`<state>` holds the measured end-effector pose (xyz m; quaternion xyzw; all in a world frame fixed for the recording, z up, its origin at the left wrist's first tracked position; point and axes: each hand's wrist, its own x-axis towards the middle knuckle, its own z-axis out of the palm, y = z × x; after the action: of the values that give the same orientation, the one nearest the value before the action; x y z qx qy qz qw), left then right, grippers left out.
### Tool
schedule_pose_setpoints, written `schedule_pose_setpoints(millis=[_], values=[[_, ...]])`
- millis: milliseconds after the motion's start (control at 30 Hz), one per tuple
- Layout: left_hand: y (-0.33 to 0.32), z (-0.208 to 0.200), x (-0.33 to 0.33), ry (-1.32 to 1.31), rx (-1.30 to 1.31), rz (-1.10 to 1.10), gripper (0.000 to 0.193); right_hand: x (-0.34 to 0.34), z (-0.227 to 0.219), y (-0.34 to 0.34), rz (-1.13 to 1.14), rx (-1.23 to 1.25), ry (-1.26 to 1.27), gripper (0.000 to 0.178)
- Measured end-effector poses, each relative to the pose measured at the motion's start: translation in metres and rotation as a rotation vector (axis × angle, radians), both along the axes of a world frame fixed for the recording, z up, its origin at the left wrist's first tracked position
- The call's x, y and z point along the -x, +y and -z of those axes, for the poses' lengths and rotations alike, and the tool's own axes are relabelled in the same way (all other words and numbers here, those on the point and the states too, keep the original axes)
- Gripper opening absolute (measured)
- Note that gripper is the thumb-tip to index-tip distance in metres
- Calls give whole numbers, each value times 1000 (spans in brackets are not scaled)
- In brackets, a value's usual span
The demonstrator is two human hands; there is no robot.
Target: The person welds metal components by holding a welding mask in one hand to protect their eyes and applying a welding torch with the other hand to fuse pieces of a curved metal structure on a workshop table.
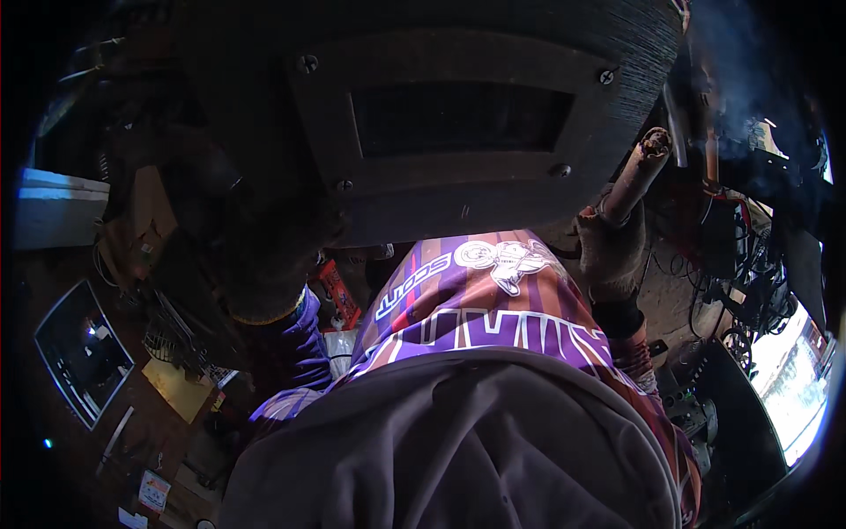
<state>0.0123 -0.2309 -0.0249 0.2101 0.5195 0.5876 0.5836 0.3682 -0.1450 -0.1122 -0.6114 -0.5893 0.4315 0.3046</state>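
Two gloved hands are raised in front of the person's chest, both close to a dark welding face shield (441, 115) that fills the upper middle of the head view.

Left hand (264, 256): in a dark knit glove with a yellowish cuff edge, pressed against the shield's lower left rim. It appears to hold the shield up there, but the fingers merge with the dark rim, so I cannot tell how far they curl.

Right hand (610, 251): in a brown work glove, just beside the shield's lower right edge. Fingers closed around a worn, tan-coloured welding electrode holder (636, 175), which slants up and to the right from the fist; its scorched tip sits near the shield's right rim.

Shield: rectangular dark viewing window (460, 117) in a framed plate fixed by four corner screws.

Below the shield: purple and orange striped shirt (493, 309) with white graphics; under that, a grey hood (441, 441).

Right of the shield: bluish smoke (740, 62) above, a tangle of cables (749, 273) lower down, and bright daylight at the frame edge.

Left of the shield: a dark screen-like panel (84, 353) low down, amid clutter too dim to identify.
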Motion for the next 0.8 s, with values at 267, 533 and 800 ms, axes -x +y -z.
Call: schedule_pose_setpoints(millis=[267,533,800], values=[[6,-22,-3,15,-6,-29,27,1,-3,0,-28,-8,50,51],[6,-19,-1,49,-81,16,29,7,-14,1,-43,-27,-42,51],[8,-27,-2,-20,-92,-49,34,5,-6,2,-15,-8,-64,53]])
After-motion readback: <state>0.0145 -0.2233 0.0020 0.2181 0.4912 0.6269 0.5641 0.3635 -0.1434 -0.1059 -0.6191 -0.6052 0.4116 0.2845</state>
